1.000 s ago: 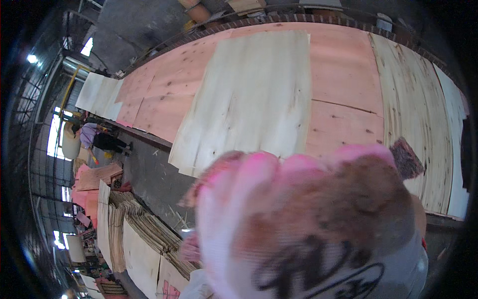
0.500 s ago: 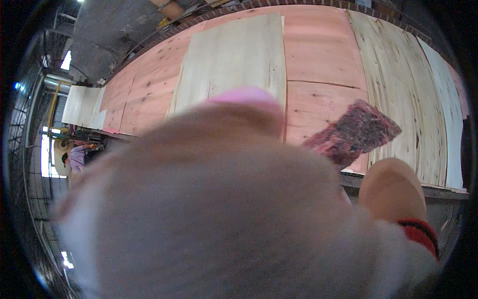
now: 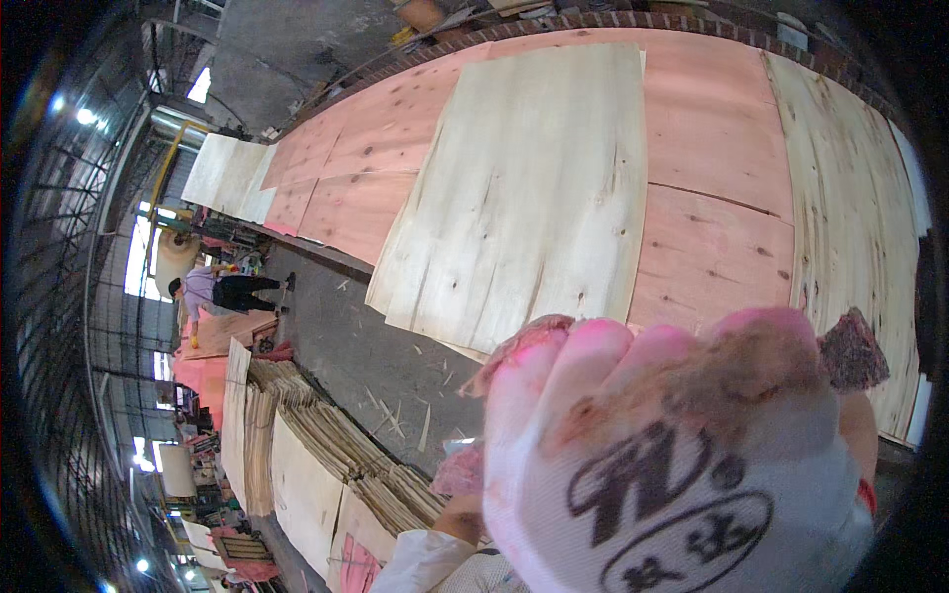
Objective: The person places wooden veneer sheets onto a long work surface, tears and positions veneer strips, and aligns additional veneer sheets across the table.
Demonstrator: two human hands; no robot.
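My right hand, in a white glove with pink finger ends, brown stains and dark print, is raised close to the camera. Its fingers are curled, and bare skin that looks like the thumb shows at the glove's right edge. A rough, dark-red slab sticks out beside it and appears gripped; most of it is hidden. Lower left, my left hand shows small, in a wrinkled pink glove below a white sleeve. The raised hand partly covers it, and its fingers cannot be made out. Beyond lies a pale veneer sheet on pink sheets.
A knotty cream sheet covers the long worktable's right part. A brick edging runs along the far side. Tall stacks of veneer stand on the floor at lower left, near scattered offcuts. Another person stands farther back.
My right hand has moved down and right, uncovering the pale sheet, the floor and my left hand. The dark-red slab has shifted right and lower. The view has turned somewhat left.
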